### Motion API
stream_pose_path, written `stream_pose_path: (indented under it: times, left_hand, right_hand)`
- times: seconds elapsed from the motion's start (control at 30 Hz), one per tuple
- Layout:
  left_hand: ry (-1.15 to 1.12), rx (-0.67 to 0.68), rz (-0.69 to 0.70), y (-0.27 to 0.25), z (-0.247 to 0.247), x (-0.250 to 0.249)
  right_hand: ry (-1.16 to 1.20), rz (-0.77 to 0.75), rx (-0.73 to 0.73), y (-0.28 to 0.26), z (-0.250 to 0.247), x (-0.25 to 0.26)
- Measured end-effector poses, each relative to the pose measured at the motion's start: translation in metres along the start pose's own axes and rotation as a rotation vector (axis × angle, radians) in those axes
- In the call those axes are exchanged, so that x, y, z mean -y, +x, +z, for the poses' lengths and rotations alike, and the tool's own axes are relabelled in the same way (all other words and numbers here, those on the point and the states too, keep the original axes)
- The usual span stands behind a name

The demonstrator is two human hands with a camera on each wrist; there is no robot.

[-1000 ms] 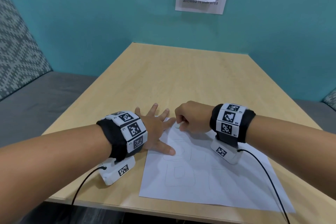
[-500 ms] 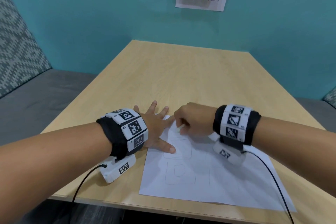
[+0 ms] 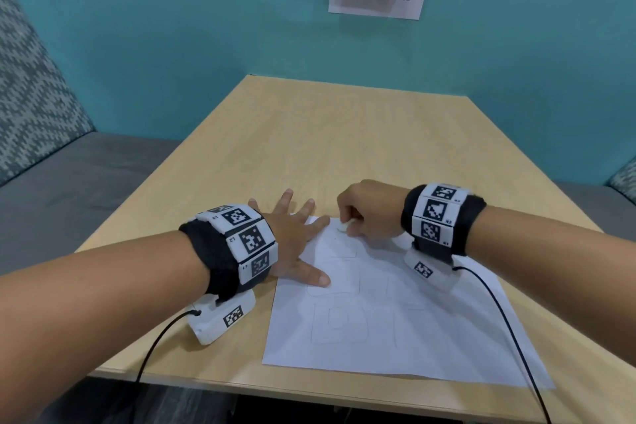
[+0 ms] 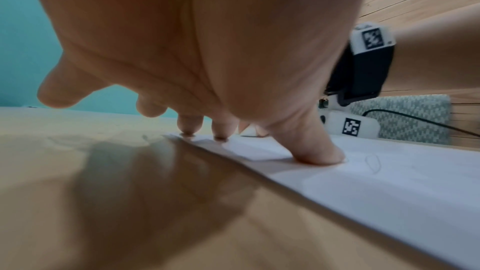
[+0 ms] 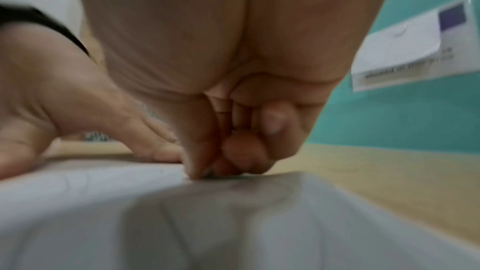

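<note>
Pinching a small white eraser (image 3: 343, 227), the right hand (image 3: 368, 210) keeps scrubbing at the far-left corner of the white paper sheet (image 3: 395, 337); the flat left hand (image 3: 292, 241) still pins it, so erasing isn't finished.

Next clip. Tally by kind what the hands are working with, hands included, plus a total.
Paper sheet: 1
Small white piece, likely an eraser: 1, pinched in the right hand
Hands: 2, the left hand pressing the sheet
Total: 4
</note>
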State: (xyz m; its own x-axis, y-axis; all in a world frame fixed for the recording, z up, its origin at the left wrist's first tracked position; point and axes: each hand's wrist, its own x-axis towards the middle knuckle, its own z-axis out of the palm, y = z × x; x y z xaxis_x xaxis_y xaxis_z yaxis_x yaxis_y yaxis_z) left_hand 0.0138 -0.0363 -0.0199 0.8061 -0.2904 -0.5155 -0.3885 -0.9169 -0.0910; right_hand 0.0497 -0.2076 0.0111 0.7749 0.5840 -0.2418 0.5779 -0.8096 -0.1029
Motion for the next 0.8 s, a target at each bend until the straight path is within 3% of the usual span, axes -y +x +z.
stream_pose_path:
  times: [0.17,0.37,0.57,0.7,0.8]
  left_hand:
    - [-0.015,0.017,0.027,0.0,0.003,0.005]
    - [0.001,0.019,0.004,-0.004,0.002,0.001]
    - [-0.029,-0.044,0.114,-0.004,-0.005,-0.01]
    - [-0.006,-0.084,0.104,0.004,0.0,-0.012]
    - [-0.053,-0.082,0.12,0.006,0.002,-0.01]
  right_hand:
    - [-0.037,-0.099,-0.002,-0.005,0.008,0.011]
    - [0.012,-0.026,0.01,-0.002,0.005,-0.011]
    - [0.019,-0.006,0.008,0.003,0.005,-0.013]
    - [0.035,0.028,-0.009,0.005,0.004,-0.012]
    - [0.068,-0.056,0.007,-0.004,0.01,-0.001]
